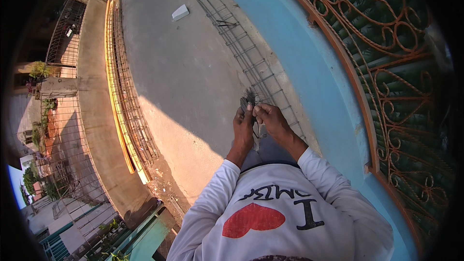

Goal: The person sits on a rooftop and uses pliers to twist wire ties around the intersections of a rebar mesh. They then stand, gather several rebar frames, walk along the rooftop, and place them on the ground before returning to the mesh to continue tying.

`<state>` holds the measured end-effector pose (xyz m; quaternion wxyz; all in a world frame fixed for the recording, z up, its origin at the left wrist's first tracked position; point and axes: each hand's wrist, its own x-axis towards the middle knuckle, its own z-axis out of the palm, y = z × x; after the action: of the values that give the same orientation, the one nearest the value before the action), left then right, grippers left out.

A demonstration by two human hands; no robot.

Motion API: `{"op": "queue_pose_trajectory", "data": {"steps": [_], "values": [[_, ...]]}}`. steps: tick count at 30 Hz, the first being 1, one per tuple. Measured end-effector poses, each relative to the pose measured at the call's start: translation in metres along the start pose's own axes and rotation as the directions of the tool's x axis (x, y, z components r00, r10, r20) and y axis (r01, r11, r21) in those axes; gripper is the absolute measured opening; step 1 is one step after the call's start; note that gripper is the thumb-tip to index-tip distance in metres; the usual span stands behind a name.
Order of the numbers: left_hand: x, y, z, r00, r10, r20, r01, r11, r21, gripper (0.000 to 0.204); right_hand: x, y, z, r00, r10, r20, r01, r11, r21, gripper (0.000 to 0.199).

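Note:
My left hand is closed around a bundle of thin dark wires, whose loose ends fan out above the thumb. Right beside it, my right hand has its fingers curled in a pinch close to the bundle. What sits between those fingertips is too small to make out. Both hands are in front of my waist. Beyond them, a long rebar cage of steel bars and stirrups lies on the ground, running away along the blue wall.
To the right stands a blue wall topped by an ornate rust-coloured metal grille. Far ahead a white block rests on the concrete ground. At left, yellow bars and more rebar cages lie along a low wall.

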<state>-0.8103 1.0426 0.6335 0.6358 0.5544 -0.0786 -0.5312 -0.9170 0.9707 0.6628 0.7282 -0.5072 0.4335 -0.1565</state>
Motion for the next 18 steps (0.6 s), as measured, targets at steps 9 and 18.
{"op": "queue_pose_trajectory", "data": {"steps": [9,18], "values": [[0.004,-0.034,-0.014,0.986,0.166,0.000,-0.164,0.973,0.160,0.021,-0.002,-0.024,0.021,0.971,-0.183,0.153,0.216,0.946,-0.242,0.034],[0.042,-0.004,-0.044,0.992,0.024,-0.123,0.012,0.959,0.284,0.027,-0.075,-0.096,0.031,0.928,-0.039,0.369,0.139,0.959,-0.248,0.031]]}}
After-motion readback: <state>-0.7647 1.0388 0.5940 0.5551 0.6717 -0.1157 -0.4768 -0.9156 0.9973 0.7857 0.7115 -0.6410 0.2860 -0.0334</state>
